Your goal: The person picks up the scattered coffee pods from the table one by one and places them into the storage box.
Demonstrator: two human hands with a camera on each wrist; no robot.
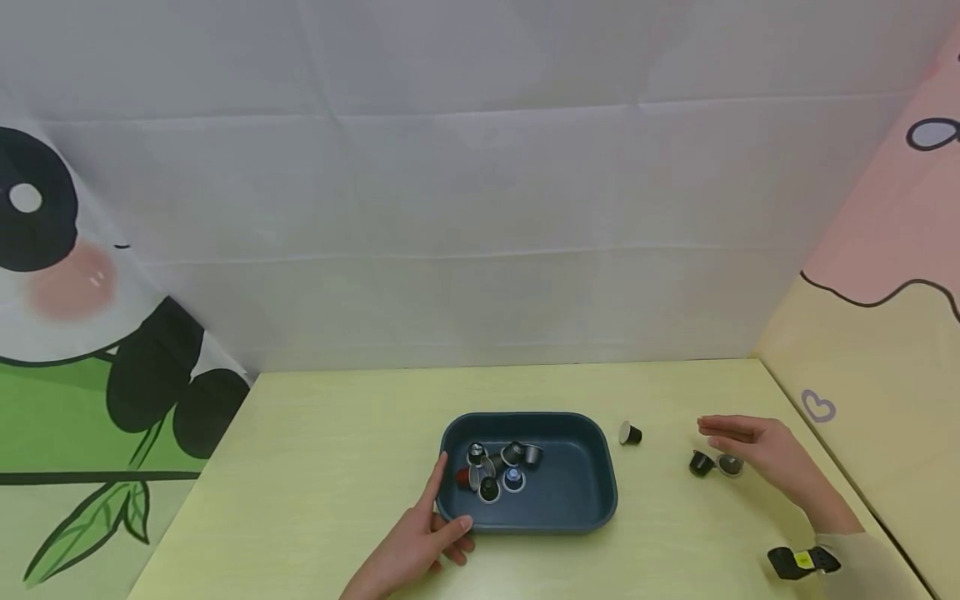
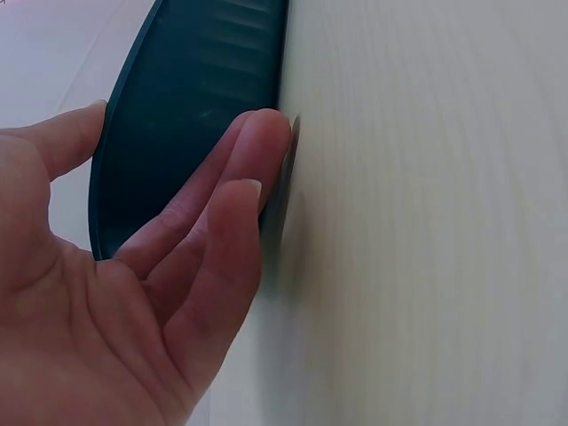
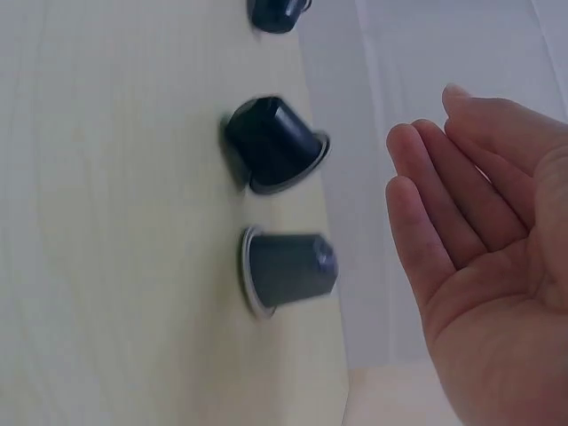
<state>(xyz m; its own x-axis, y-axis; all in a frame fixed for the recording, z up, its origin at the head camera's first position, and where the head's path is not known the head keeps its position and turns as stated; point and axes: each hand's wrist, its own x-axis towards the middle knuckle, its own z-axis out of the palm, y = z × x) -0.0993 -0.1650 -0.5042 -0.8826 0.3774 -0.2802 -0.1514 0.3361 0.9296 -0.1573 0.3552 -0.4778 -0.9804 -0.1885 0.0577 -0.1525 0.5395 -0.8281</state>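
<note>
My left hand [image 1: 412, 537] holds the near left corner of a dark blue-green tray [image 1: 573, 479], forefinger along its left side and thumb at the front rim. In the left wrist view, the other fingers bend beside the tray wall [image 2: 191, 80], low over the table. Several coffee capsules [image 1: 513, 479] lie in the tray's left half. To the right, my right hand [image 1: 765, 454] hovers with nothing in it, fingers together and slightly bent. Below it are a black capsule [image 1: 702, 463] and a grey capsule [image 3: 291, 269], close together on the table.
Another dark capsule [image 1: 630, 432] lies on its side just right of the tray. The pale yellow table [image 1: 337, 433] meets a white cloth wall [image 1: 480, 292] at the back. Printed panels stand at both sides. A black band [image 1: 802, 561] is by the right wrist.
</note>
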